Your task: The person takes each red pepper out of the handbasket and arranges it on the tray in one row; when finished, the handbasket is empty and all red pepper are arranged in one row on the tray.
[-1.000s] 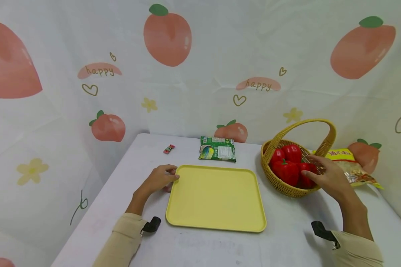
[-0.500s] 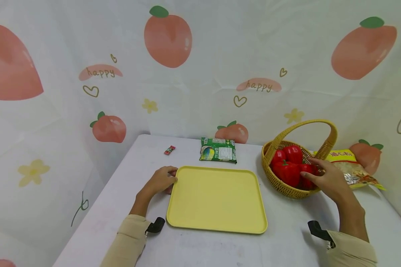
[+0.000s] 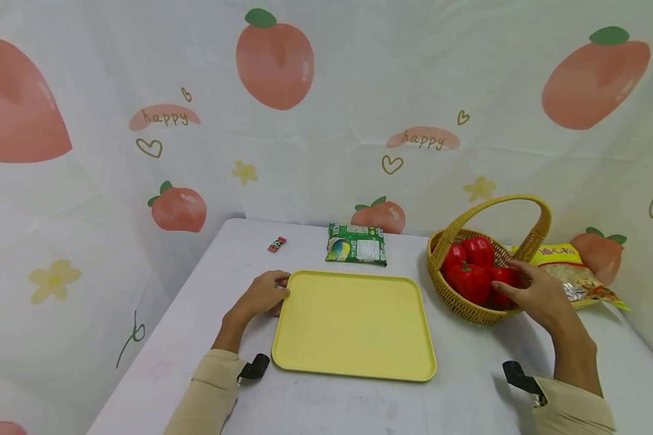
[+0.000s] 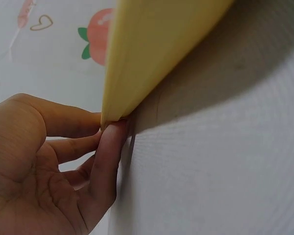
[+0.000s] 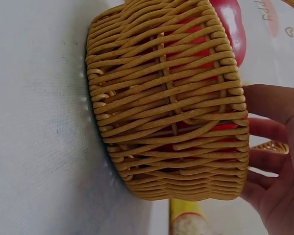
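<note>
In the head view my left hand [image 3: 263,293] is at the left edge of a yellow rectangular tray [image 3: 354,326]. The left wrist view shows its thumb and fingers [image 4: 71,117] pinching the tray's rim [image 4: 108,98]. Over on the right, my right hand [image 3: 541,296] reaches into a wicker basket [image 3: 476,312] with an arched handle. Its thumb and fingers span a red bell pepper [image 3: 503,277] lying nearest that side. Several red bell peppers [image 3: 468,283] fill the basket. From the right wrist, the basket's woven wall [image 5: 171,98] hides the fingertips and most of the pepper.
Behind the tray lies a green printed packet [image 3: 356,244]. A small red-and-green wrapped sweet [image 3: 277,244] is at the back left. Beside the basket, a yellow-topped clear food bag [image 3: 574,275] leans near the fruit-patterned backdrop [image 3: 326,151]. Everything stands on a white table [image 3: 326,405].
Both forearms have shifted slightly inward, while the hands keep their places at the tray edge and the pepper. Tray, basket and packets have not visibly moved.
</note>
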The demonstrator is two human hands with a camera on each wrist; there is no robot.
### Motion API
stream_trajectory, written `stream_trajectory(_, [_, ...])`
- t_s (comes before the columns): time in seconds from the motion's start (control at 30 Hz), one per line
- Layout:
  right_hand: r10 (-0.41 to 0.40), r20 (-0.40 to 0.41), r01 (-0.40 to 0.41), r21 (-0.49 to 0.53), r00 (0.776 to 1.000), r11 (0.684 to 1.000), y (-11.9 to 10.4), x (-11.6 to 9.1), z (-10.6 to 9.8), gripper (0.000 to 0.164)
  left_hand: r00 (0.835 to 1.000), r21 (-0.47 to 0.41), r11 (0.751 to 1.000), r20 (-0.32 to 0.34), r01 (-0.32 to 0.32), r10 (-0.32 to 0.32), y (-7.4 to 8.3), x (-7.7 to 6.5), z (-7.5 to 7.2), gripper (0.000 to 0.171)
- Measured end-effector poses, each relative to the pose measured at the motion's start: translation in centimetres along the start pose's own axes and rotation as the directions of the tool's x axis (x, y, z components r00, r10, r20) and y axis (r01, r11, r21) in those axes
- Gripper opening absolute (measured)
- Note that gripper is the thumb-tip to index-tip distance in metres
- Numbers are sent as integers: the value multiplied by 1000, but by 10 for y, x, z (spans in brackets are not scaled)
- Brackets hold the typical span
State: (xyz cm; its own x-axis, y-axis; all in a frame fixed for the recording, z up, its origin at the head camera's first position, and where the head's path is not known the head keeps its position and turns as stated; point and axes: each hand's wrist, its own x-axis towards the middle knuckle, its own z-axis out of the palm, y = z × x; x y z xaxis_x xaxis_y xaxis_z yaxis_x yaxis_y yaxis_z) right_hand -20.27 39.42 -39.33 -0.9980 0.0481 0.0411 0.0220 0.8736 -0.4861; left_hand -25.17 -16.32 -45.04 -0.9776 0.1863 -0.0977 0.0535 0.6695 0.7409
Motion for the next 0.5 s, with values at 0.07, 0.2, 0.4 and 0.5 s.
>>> stream_trajectory(0.07, [-6,-28,7,3,1000,1000,-1,-1,0,82,1000,-2,1000,1,1,-1,0,0,0,47])
stream_trajectory(0.2, [-21,-101,25,34,995,999,-2,-5,1,77,1000,-4,1000,8,-2,2,-1,0,0,47])
stream_trajectory(0.4, [-20,-176,41,116,984,992,-5,-11,-5,72,999,-45,999,35,4,-2,-2,-2,-4,51])
stream_trajectory(0.5, [-18,-195,51,167,981,985,-8,-15,-11,73,998,-88,996,63,13,-8,0,-3,-6,53])
